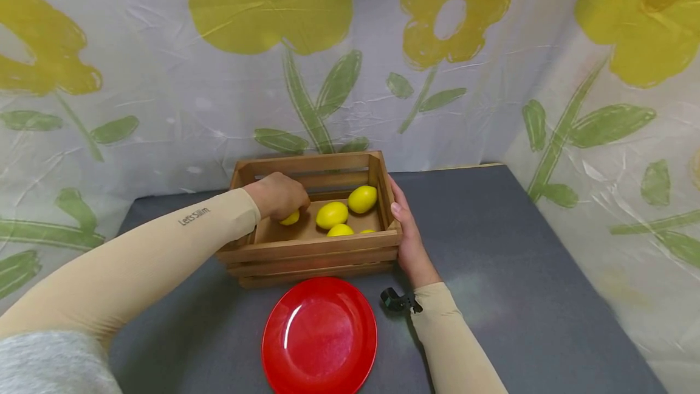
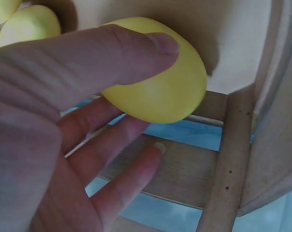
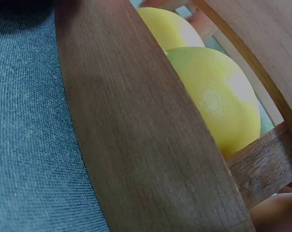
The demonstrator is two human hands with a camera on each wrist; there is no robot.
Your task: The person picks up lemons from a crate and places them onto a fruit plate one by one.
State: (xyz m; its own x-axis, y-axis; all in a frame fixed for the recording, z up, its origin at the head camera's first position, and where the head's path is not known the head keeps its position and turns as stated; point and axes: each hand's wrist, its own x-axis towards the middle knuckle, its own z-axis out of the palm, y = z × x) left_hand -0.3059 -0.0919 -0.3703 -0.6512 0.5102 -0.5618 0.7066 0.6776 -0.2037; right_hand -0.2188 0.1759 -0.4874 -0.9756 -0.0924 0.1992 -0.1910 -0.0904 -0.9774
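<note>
My left hand (image 1: pixel 280 194) reaches into a slatted wooden crate (image 1: pixel 312 254) and pinches a yellow lemon (image 2: pixel 170 96) near the crate's left end. In the left wrist view the thumb (image 2: pixel 141 53) lies across the lemon, with the other fingers underneath and behind. At the crate's right end, my right hand (image 1: pixel 411 242) holds the side, its thumb at the upper edge. Several other lemons lie inside on the right, among them one lemon (image 1: pixel 332 215) in the middle and another lemon (image 1: pixel 363 199) toward the back corner. The front slats partly hide the nearer ones.
A round red plate (image 1: pixel 319 336) lies on the dark grey table (image 1: pixel 476 248), just in front of the crate. Behind and to the right hangs a pale curtain (image 1: pixel 191 96) with large yellow flowers. A small black device (image 1: pixel 399 301) sits at the right wrist.
</note>
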